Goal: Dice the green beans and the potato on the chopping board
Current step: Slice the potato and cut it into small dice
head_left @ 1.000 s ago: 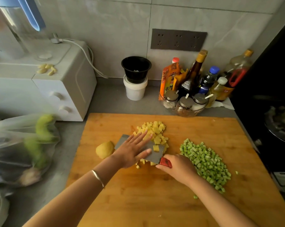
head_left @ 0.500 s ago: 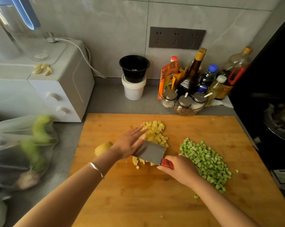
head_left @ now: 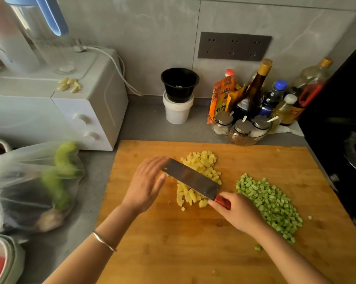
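Wooden board: one potato pile, one bean pile; right hand grips cleaver, left hand flat.

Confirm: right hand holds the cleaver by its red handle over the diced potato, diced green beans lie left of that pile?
One error. Head view: the diced green beans lie right of the diced potato, not left. Rest stands: right hand holds the cleaver by its red handle over the potato.
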Demonstrator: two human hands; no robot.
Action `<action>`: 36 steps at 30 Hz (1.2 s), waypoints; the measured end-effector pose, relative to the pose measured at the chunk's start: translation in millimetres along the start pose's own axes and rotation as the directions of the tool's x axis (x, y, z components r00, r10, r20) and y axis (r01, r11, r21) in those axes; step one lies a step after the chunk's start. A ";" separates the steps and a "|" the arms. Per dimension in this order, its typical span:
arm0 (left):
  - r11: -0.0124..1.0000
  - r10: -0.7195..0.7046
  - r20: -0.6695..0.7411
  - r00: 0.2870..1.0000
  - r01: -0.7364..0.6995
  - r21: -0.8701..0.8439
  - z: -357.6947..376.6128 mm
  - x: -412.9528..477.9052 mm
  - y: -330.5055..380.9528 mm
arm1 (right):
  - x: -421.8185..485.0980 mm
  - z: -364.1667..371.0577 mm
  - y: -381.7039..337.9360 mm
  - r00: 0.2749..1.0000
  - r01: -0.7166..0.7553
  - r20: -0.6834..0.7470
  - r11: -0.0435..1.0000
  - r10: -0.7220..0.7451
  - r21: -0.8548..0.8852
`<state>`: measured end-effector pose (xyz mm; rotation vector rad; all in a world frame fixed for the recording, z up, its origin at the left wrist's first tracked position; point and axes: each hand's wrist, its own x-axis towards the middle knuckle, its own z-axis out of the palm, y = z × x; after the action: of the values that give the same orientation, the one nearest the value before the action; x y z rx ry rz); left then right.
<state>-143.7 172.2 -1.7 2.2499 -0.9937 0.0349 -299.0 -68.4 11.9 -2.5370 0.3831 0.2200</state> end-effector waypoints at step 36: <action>0.950 -0.309 -0.006 0.951 0.308 -0.056 50.0 -99.0 -33.8 | -31.2 78.9 -71.3 0.921 -0.387 0.341 0.507 0.186 0.770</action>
<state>-203.0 223.3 -87.2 2.3250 -0.6170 -0.1117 -311.9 39.3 -10.2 -1.4599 0.6473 0.3407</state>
